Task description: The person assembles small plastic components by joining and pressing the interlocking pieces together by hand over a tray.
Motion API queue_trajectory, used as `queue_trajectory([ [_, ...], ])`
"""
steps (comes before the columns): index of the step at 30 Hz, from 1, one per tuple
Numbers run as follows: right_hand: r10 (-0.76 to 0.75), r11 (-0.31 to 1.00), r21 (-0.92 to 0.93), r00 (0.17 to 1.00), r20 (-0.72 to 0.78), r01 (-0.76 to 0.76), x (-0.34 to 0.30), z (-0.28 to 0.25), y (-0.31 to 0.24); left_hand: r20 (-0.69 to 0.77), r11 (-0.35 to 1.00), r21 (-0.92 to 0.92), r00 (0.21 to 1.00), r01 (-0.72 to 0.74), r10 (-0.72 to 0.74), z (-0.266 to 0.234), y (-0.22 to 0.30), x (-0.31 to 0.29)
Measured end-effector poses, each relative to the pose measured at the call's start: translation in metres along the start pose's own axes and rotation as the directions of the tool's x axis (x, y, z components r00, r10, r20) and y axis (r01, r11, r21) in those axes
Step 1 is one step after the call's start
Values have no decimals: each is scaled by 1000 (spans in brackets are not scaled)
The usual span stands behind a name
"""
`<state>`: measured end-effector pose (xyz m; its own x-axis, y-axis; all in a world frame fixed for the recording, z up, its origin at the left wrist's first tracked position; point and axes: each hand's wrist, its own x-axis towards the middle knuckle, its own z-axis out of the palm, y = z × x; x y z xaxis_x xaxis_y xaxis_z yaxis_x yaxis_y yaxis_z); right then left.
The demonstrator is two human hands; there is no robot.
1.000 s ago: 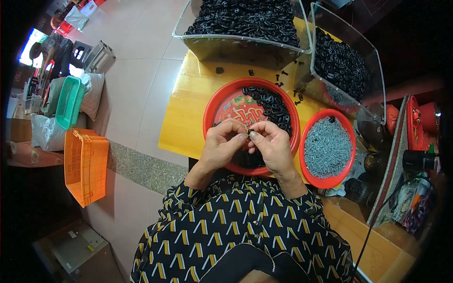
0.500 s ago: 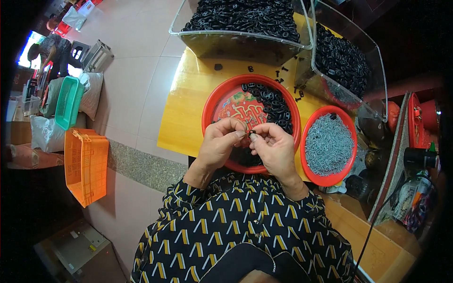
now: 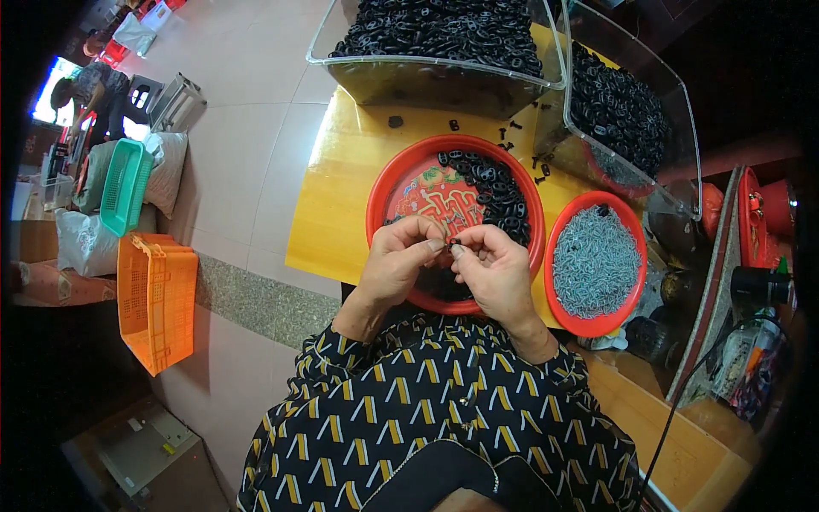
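Over a round red tray (image 3: 373, 200) my two hands meet, fingertips almost touching. My right hand (image 3: 496, 271) pinches a small black plastic piece (image 3: 453, 242) between thumb and forefinger. Thumb and forefinger of my left hand (image 3: 392, 263) are pressed together right beside that piece; what they hold is too small to make out. Loose black two-holed plastic pieces (image 3: 503, 189) lie along the tray's right side and under my hands. To the right, a smaller red tray (image 3: 638, 294) is filled with small silvery metal parts (image 3: 595, 263).
Two clear plastic bins (image 3: 435, 64) (image 3: 627, 158) heaped with black pieces stand at the back of the yellow table (image 3: 320, 226). A few stray black bits (image 3: 453, 125) lie before them. Left on the floor are an orange crate (image 3: 158, 303), a green basket (image 3: 125, 188) and sacks. A person (image 3: 98, 94) is far left.
My hands keep the same pinch over the tray, with only a slight shift of the fingertips around the black piece. Nothing else has visibly moved.
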<state>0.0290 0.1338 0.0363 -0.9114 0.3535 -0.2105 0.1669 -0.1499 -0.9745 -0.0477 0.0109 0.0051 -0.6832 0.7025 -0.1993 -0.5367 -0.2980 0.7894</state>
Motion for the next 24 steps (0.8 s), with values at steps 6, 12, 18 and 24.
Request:
queue_trajectory([
  [6, -17, 1000, -13, 1000, 10, 17, 0, 0, 1, -2, 999, 38, 1000, -16, 16, 1, 1, 0],
  [12, 5, 1000, -28, 1000, 10, -5, 0, 1, -1, 26, 979, 190, 997, -73, 69, -1, 0, -1],
  [18, 16, 1000, 12, 1000, 25, -16, -1, -3, 2, 66, 940, 318, 992, -121, 106, 4, 1, -1],
  [24, 5, 998, 68, 1000, 20, -7, -2, -3, 2, 70, 929, 342, 990, -140, 123, 8, 3, -1],
])
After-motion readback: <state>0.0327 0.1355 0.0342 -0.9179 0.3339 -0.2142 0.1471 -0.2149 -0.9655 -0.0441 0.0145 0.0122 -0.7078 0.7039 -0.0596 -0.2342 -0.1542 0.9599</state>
